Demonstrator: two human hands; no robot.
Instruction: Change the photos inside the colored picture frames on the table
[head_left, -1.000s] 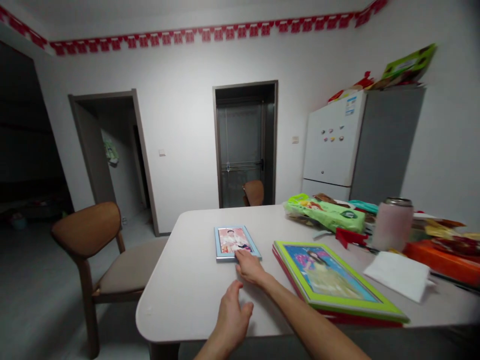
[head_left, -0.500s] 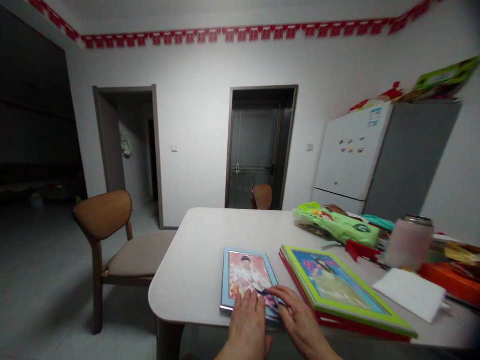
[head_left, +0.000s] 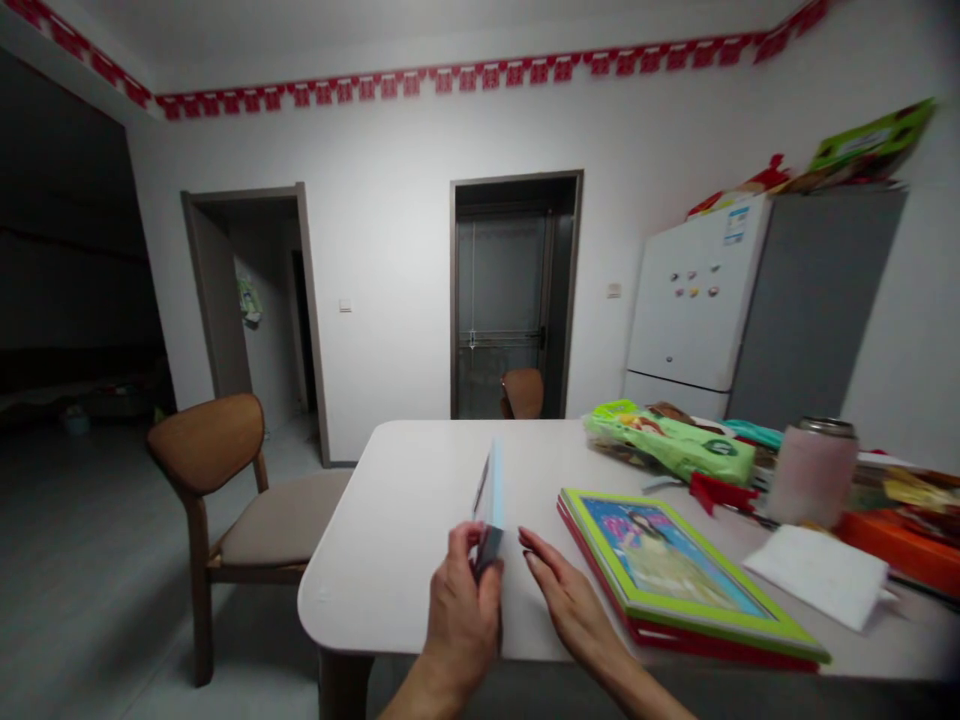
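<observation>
Left hand (head_left: 463, 610) grips blue frame (head_left: 495, 498) by edge; right hand (head_left: 571, 605) apart

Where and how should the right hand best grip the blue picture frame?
Probably the blue picture frame by its uncovered far part, from the right: it is tipped steeply on edge, the left hand grips its near end, and the right hand is on that side.

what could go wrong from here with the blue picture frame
The blue picture frame is turned on edge and gripped at its near end by the left hand alone, so it might slip or tip. The right hand is close to the green picture frame, so a sideways move could perhaps nudge it.
</observation>
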